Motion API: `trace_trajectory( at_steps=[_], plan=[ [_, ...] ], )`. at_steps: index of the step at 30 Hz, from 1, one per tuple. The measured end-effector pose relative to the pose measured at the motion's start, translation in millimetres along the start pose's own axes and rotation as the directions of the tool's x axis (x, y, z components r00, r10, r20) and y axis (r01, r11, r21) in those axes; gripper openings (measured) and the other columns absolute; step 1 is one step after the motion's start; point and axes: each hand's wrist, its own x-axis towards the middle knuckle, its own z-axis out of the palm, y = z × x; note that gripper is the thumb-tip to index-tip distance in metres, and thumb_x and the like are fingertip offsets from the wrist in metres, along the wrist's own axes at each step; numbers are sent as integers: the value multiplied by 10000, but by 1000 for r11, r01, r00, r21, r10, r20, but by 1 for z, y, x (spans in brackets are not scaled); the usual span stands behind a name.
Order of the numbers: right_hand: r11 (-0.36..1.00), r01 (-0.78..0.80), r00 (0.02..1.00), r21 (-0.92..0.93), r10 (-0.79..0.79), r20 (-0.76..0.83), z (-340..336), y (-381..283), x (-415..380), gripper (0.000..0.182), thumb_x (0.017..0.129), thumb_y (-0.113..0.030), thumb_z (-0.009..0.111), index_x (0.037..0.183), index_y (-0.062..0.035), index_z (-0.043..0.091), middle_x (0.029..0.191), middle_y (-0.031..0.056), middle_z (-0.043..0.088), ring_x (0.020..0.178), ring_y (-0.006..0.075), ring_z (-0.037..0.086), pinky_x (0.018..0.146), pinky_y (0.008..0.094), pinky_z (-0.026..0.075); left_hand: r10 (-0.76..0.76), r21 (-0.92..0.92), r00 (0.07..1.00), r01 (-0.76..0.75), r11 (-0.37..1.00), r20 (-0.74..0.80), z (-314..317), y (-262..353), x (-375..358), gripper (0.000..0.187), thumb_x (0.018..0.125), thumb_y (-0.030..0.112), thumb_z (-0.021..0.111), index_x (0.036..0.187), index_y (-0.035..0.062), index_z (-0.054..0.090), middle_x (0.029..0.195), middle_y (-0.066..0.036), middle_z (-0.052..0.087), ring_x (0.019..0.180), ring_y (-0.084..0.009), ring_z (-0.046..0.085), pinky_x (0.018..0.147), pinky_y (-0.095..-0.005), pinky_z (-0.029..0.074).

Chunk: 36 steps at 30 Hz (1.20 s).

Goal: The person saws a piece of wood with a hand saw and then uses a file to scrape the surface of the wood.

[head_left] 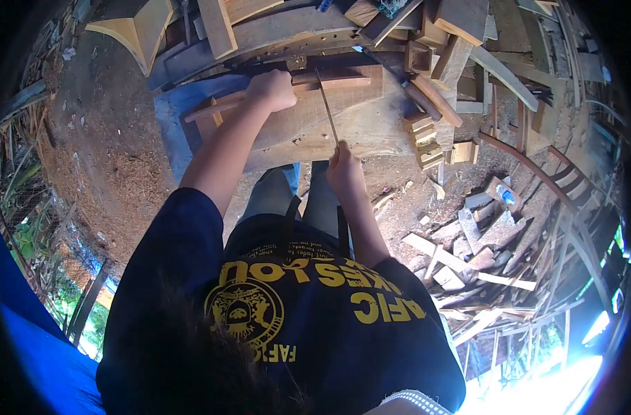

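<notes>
Across the workbench (357,131) lies a long, slightly curved wooden strip (350,82). My left hand (272,90) is closed over the strip near its middle. A thin, narrow saw or file (328,111) reaches from my right hand to the strip, its far end crossing the strip to the right of my left hand. My right hand (346,168) is wrapped round the near end of this tool, by the bench's front edge. Whether the blade has cut into the wood is too small to tell.
Small wooden blocks (423,138) and curved pieces (436,100) lie at the bench's right end. Boards (218,28) stand beyond the bench. Scrap wood (488,242) is heaped on the ground to the right, and sawdust (115,173) covers the ground to the left.
</notes>
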Motion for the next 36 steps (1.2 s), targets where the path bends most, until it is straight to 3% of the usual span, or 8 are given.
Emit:
trace_trajectory(
  at_steps=[9, 13, 15, 21, 27, 29, 32, 36],
  plan=[
    [993, 2, 999, -114, 4, 46, -2, -32, 45, 268, 868, -77, 452, 1129, -17, 471, 877, 311, 628, 849, 495, 607, 739, 554, 493, -19, 22, 997, 21, 1000, -75, 8, 2, -1, 312, 702, 155, 580, 944, -9, 690, 976, -215, 675, 926, -335, 668, 815, -427, 537],
    [998, 43, 998, -41, -41, 43, -5, -3, 6, 269, 862, -80, 458, 1122, -17, 483, 881, 316, 625, 855, 494, 605, 749, 553, 492, -13, 35, 997, 16, 999, -71, 10, -1, 2, 295, 699, 155, 583, 924, 3, 699, 947, -211, 682, 911, -330, 673, 812, -418, 541],
    [995, -92, 988, -47, 97, 119, -18, -8, -13, 271, 855, -66, 458, 1119, -13, 489, 876, 325, 619, 852, 492, 605, 742, 555, 491, -4, 42, 998, 7, 999, -64, 8, -1, 2, 290, 698, 155, 583, 918, 7, 701, 938, -209, 683, 907, -329, 674, 813, -415, 541],
    [994, 0, 1000, -110, 0, -6, 3, -34, 48, 277, 851, -64, 451, 1121, -8, 477, 853, 320, 618, 842, 486, 610, 719, 549, 498, -13, 23, 996, 15, 1000, -90, 6, 1, -1, 289, 690, 147, 583, 917, 15, 705, 940, -209, 683, 892, -327, 678, 807, -407, 543],
    [993, 27, 997, -113, -18, 76, -15, -12, 7, 229, 854, -116, 446, 1050, -3, 483, 865, 319, 626, 862, 473, 623, 721, 543, 508, 5, 22, 996, -3, 1000, -92, 7, -1, -1, 285, 691, 147, 583, 915, 20, 707, 927, -203, 686, 891, -325, 679, 801, -407, 544],
    [987, -47, 996, -156, 59, 73, -16, -16, -1, 236, 852, -106, 444, 1060, -3, 484, 875, 325, 622, 862, 479, 620, 720, 546, 507, 11, 48, 996, -7, 999, -89, 10, 1, -5, 289, 700, 146, 578, 927, 21, 705, 938, -200, 687, 896, -324, 679, 804, -407, 542],
    [993, 44, 998, -111, -38, 53, -5, -31, 36, 237, 859, -99, 432, 1073, -12, 484, 895, 331, 619, 875, 500, 610, 745, 556, 500, -10, 16, 993, 12, 1000, -114, 19, -2, 2, 294, 707, 141, 573, 941, 17, 701, 944, -198, 687, 899, -319, 679, 807, -402, 541],
    [995, 22, 999, -97, -18, 49, -8, -38, 39, 224, 864, -91, 420, 1059, -10, 497, 890, 337, 615, 876, 504, 606, 750, 556, 499, -7, 25, 998, 8, 1000, -65, 15, -3, 0, 293, 709, 141, 576, 944, 18, 700, 942, -195, 688, 898, -319, 679, 810, -402, 540]
  ],
)
